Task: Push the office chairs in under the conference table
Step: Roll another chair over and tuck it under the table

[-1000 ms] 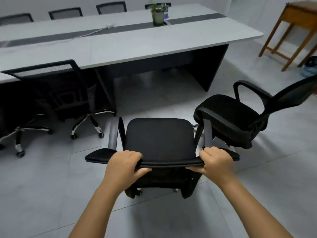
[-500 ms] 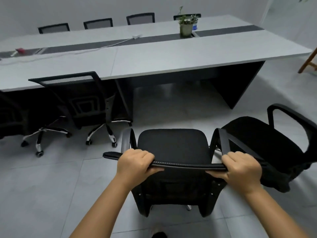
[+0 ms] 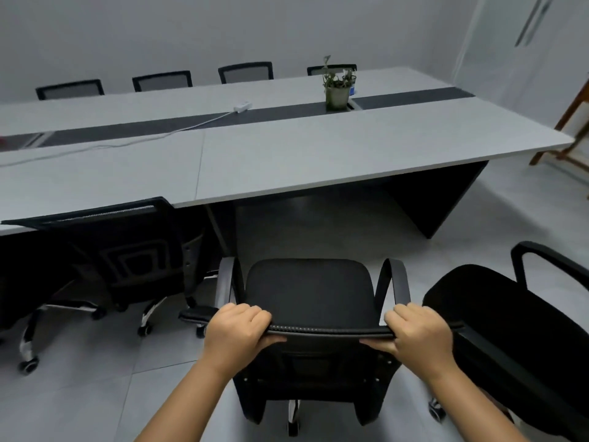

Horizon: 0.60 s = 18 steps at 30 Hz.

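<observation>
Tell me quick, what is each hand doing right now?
Left hand: closed on the top edge of the chair back.
Right hand: closed on the same edge.

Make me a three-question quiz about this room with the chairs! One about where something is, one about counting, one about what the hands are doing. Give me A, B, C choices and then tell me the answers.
1. Where is the potted plant?
A. On the conference table
B. On the floor
C. On a chair seat

2. How many chair backs show behind the far side of the table?
A. Two
B. Four
C. Six

3. What are the two hands doing?
A. Resting flat on the table
B. Hanging free
C. Gripping the top edge of a chair's backrest

Answers:
1. A: the potted plant stands on the dark strip of the conference table.
2. B: four mesh chair backs rise in a row past the far edge.
3. C: the left hand and right hand are both closed on the backrest of the office chair.
</observation>
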Each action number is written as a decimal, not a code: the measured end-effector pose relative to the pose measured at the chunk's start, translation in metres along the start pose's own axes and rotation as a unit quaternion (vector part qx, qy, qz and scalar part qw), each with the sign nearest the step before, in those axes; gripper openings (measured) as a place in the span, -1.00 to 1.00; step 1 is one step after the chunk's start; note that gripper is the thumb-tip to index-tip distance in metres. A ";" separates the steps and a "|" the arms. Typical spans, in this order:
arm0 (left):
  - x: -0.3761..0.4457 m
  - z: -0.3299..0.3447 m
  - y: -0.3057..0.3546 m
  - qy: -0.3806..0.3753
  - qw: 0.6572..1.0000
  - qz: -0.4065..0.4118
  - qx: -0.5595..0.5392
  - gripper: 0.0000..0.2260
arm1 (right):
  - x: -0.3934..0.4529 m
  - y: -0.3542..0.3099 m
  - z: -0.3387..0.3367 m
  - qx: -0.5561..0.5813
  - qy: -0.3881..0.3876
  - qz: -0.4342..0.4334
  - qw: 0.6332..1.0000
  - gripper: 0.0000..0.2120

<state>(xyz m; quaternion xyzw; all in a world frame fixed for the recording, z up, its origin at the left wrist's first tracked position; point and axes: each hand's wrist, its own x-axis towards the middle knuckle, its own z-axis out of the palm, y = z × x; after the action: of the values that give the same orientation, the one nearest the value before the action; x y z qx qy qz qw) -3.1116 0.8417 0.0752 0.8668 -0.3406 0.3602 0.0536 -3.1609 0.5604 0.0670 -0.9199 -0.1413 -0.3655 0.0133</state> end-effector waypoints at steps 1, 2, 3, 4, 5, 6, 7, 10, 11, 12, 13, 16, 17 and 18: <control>0.006 0.006 -0.011 0.000 1.000 0.002 -0.001 -0.37 | 0.009 -0.001 0.008 -0.002 0.006 0.000 1.000 -0.30; 0.012 0.011 -0.020 -0.001 1.000 0.004 -0.002 -0.37 | 0.017 -0.001 0.015 -0.002 0.009 0.000 1.000 -0.31; 0.017 0.016 -0.028 0.001 1.000 0.004 -0.003 -0.37 | 0.026 0.000 0.021 -0.002 0.011 0.000 1.000 -0.31; 0.022 0.022 -0.036 0.005 1.000 0.003 -0.002 -0.37 | 0.036 0.002 0.028 -0.005 0.013 -0.002 1.000 -0.30; 0.028 0.027 -0.043 0.007 1.000 0.002 -0.003 -0.37 | 0.045 0.003 0.034 -0.009 0.011 -0.005 1.000 -0.30; 0.033 0.032 -0.050 0.007 1.000 0.001 -0.005 -0.36 | 0.053 0.005 0.040 -0.012 0.008 -0.009 1.000 -0.30; 0.037 0.038 -0.057 0.007 1.000 0.001 -0.005 -0.36 | 0.059 0.008 0.046 -0.013 0.005 -0.013 1.000 -0.30; 0.050 0.057 -0.074 0.008 1.000 0.010 0.009 -0.37 | 0.074 0.016 0.066 -0.011 -0.001 -0.017 1.000 -0.30; 0.054 0.064 -0.081 0.008 1.000 0.013 0.011 -0.37 | 0.080 0.019 0.073 -0.010 -0.001 -0.016 1.000 -0.30; 0.059 0.070 -0.088 0.010 1.000 0.014 0.013 -0.37 | 0.087 0.022 0.080 -0.011 0.003 -0.015 1.000 -0.30; 0.065 0.076 -0.095 0.010 1.000 0.011 0.015 -0.37 | 0.095 0.025 0.088 -0.011 0.007 -0.015 1.000 -0.31; 0.084 0.094 -0.113 -0.006 1.000 -0.005 0.013 -0.36 | 0.122 0.037 0.115 -0.001 0.011 -0.026 1.000 -0.31; 0.089 0.101 -0.119 -0.011 1.000 -0.011 0.012 -0.36 | 0.132 0.042 0.125 0.003 0.011 -0.029 1.000 -0.31; 0.093 0.109 -0.124 -0.018 1.000 -0.019 0.013 -0.36 | 0.142 0.047 0.136 0.005 0.010 -0.030 0.999 -0.30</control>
<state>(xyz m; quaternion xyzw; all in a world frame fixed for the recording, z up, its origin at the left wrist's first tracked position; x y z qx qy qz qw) -2.9221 0.8482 0.0760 0.8800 -0.3203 0.3482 0.0426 -2.9596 0.5684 0.0672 -0.9113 -0.1707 -0.3747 0.0082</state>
